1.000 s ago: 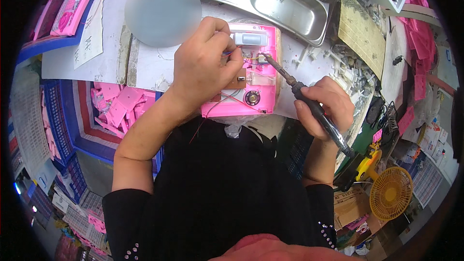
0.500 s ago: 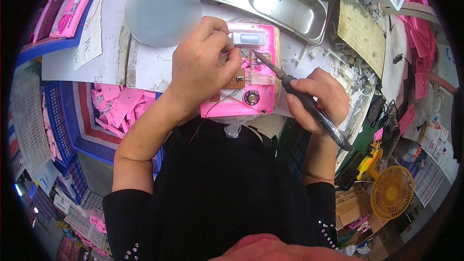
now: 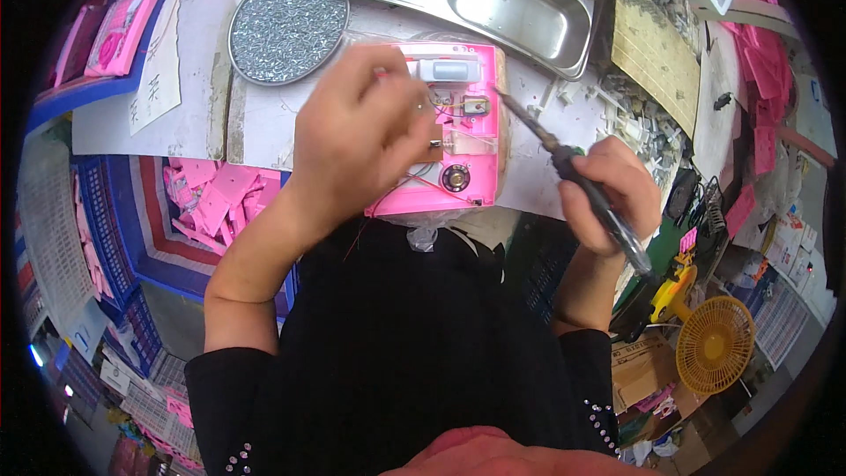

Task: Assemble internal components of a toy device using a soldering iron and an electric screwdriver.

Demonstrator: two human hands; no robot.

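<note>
My right hand grips a soldering iron by its dark handle, its tip pointing up and left beside the right edge of a pink plastic housing. My left hand hovers over the left part of that housing, smeared by motion; whether its fingers hold anything does not show. Inside the housing lie a small motor, a round speaker, a pale grey-blue block and thin wires. A brown board is partly hidden behind my left hand.
A round tray of small metal pins and a steel compartment tray with screws stand at the back. White plastic parts lie at the right. A blue crate of pink parts sits left; a yellow fan is at lower right.
The soldering iron has moved right, away from the wires inside the housing. My left hand has drawn back slightly to the left and down, uncovering the motor.
</note>
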